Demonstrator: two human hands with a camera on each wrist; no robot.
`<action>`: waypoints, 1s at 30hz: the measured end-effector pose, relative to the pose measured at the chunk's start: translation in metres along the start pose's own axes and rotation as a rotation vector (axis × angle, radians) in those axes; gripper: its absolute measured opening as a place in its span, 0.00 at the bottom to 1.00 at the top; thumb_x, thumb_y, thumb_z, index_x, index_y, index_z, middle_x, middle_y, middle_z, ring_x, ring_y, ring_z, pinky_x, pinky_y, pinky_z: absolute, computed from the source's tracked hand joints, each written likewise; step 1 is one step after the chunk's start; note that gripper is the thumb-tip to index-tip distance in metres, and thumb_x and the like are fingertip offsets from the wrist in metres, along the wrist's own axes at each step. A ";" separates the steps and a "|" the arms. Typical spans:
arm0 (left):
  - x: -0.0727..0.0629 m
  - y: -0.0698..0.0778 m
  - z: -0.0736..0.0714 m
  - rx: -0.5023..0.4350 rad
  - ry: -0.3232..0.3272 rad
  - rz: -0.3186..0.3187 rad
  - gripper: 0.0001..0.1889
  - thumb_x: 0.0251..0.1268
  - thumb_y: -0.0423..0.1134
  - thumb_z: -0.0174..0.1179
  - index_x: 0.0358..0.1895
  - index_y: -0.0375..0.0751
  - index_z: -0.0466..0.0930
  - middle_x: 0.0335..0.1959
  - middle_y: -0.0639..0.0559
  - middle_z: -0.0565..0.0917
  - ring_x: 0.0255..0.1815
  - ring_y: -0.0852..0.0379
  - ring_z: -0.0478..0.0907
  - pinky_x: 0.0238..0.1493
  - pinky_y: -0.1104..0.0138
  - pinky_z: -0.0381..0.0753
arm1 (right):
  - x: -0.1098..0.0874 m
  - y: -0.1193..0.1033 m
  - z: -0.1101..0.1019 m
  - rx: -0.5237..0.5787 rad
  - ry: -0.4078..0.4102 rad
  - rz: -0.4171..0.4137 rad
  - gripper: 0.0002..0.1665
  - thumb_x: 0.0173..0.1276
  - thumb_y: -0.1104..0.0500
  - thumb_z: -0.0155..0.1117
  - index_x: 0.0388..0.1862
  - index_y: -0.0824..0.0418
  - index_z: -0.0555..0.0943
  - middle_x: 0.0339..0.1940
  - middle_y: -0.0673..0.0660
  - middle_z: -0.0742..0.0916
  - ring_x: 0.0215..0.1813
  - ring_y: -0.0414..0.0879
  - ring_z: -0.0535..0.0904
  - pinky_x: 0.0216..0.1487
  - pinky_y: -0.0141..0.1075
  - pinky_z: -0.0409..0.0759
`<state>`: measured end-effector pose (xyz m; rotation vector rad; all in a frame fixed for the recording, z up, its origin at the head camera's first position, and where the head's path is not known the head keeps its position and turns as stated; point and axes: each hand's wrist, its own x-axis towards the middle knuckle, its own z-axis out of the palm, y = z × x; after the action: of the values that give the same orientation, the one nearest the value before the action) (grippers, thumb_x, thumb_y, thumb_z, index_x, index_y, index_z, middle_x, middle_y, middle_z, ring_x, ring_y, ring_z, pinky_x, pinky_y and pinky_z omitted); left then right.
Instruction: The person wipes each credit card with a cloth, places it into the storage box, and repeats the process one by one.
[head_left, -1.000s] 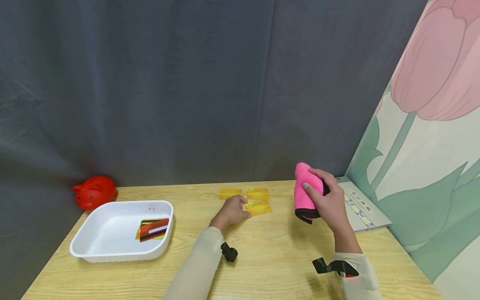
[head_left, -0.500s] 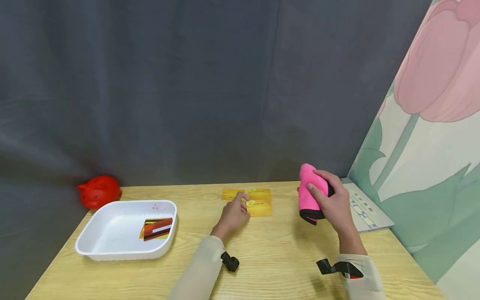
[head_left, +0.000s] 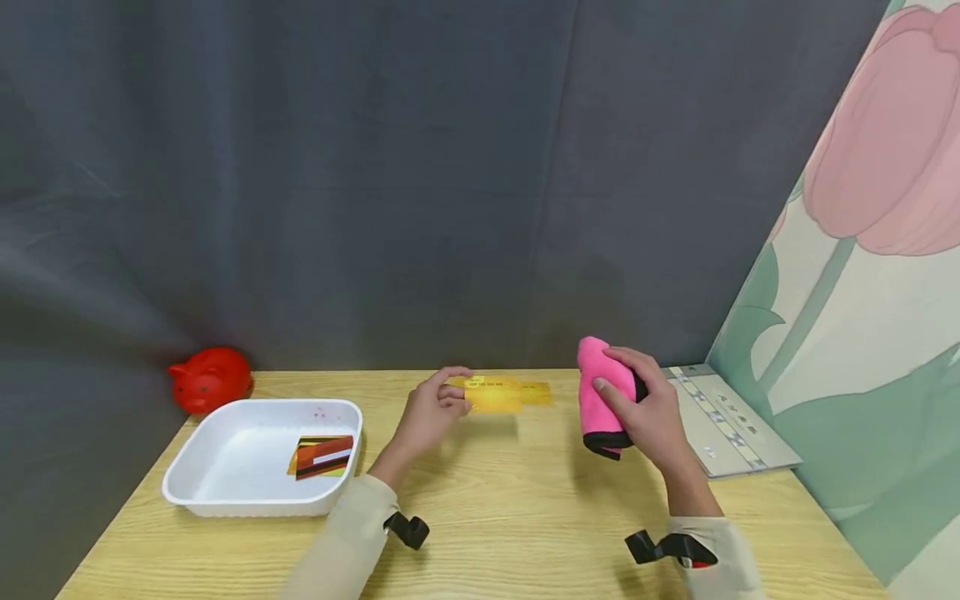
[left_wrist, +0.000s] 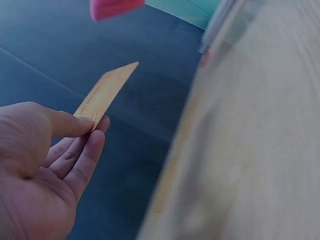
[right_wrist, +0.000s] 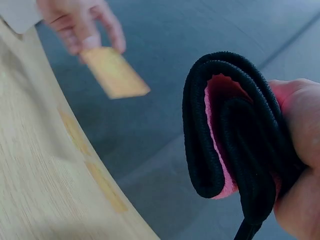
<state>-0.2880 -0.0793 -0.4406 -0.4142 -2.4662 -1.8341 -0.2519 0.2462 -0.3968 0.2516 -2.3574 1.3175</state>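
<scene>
My left hand [head_left: 429,418] pinches a yellow bank card [head_left: 493,395] by its left end, thumb against fingertips, and holds it above the table. The left wrist view shows the card [left_wrist: 107,90] tilted between thumb and fingers. Behind it, another yellow card [head_left: 537,392] lies flat, partly covered. In the right wrist view, two yellow cards [right_wrist: 106,188] lie near the table's back edge. My right hand [head_left: 651,410] grips a folded pink towel [head_left: 602,392] with black edging, raised over the table. Its folded layers [right_wrist: 220,135] face the right wrist camera.
On the left stands a white plastic tray [head_left: 255,508] with several overlapping cards [head_left: 325,457] in its right part. A red piggy bank [head_left: 212,381] sits behind it. At the right lies a flat grey-white book or box [head_left: 738,425]. A dark curtain [head_left: 420,208] borders the table's back.
My left hand has lifted the front yellow card off the table and moved left with it. The right hand still grips the towel, now slightly further left. The head view has shifted a little.
</scene>
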 end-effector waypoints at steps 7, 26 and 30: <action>-0.011 0.021 -0.023 -0.030 0.048 0.067 0.25 0.67 0.28 0.66 0.65 0.51 0.82 0.47 0.42 0.91 0.43 0.45 0.90 0.49 0.53 0.89 | 0.008 -0.018 0.023 0.080 -0.043 -0.119 0.28 0.69 0.59 0.72 0.68 0.51 0.80 0.71 0.56 0.78 0.65 0.48 0.73 0.51 0.24 0.78; -0.018 0.019 -0.035 -0.090 0.110 0.057 0.22 0.67 0.32 0.68 0.63 0.49 0.84 0.50 0.39 0.89 0.49 0.49 0.89 0.47 0.70 0.88 | 0.002 -0.032 0.069 0.144 -0.166 -0.207 0.27 0.65 0.60 0.76 0.63 0.51 0.83 0.68 0.55 0.80 0.64 0.51 0.78 0.49 0.30 0.84; -0.019 0.019 -0.029 -0.124 0.106 0.065 0.22 0.67 0.30 0.68 0.63 0.47 0.84 0.49 0.38 0.90 0.47 0.50 0.90 0.46 0.70 0.88 | -0.003 -0.033 0.077 0.123 -0.191 -0.226 0.28 0.65 0.59 0.77 0.64 0.51 0.82 0.68 0.55 0.79 0.65 0.53 0.78 0.49 0.30 0.84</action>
<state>-0.2690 -0.1050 -0.4176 -0.3867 -2.2518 -1.9365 -0.2592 0.1638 -0.4081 0.6881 -2.3187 1.3813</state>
